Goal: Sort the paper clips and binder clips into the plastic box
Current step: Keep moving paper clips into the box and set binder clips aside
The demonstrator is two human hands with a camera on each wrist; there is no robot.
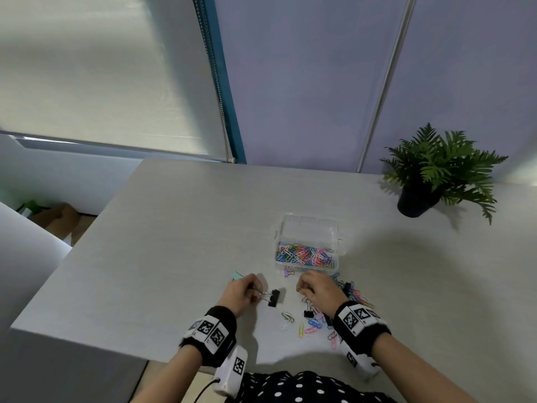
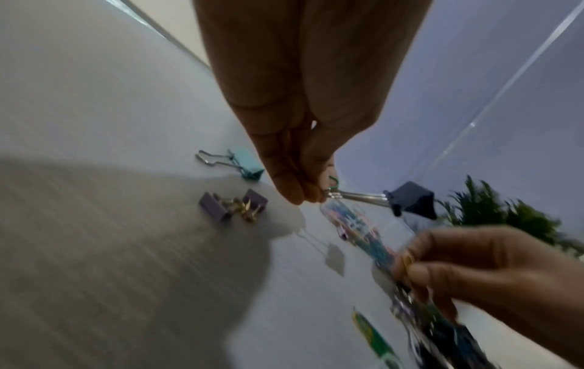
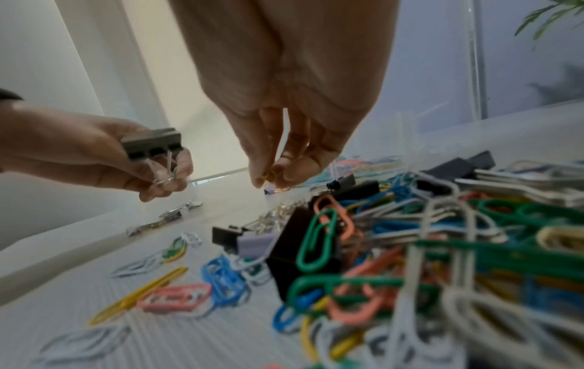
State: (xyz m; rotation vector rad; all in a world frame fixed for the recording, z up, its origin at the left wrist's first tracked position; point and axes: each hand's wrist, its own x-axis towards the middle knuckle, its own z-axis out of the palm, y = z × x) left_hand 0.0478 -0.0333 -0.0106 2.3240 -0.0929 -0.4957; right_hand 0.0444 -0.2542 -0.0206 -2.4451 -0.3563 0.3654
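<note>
My left hand point(image 1: 245, 292) pinches the wire handles of a black binder clip point(image 1: 273, 298), held just above the table; the left wrist view shows the same black binder clip point(image 2: 409, 199) with a green paper clip point(image 2: 333, 181) hooked at my fingertips. My right hand point(image 1: 315, 289) pinches a yellow paper clip point(image 3: 268, 174) between thumb and fingers. The clear plastic box point(image 1: 309, 228) lies open behind my hands, one half filled with coloured paper clips point(image 1: 305, 254). A loose pile of clips point(image 1: 316, 322) lies under and right of my right hand.
A teal binder clip point(image 2: 248, 163) and two purple binder clips point(image 2: 233, 206) lie on the table left of my left hand. A potted fern point(image 1: 436, 173) stands at the back right. The table edge point(image 1: 87, 337) runs close on my left.
</note>
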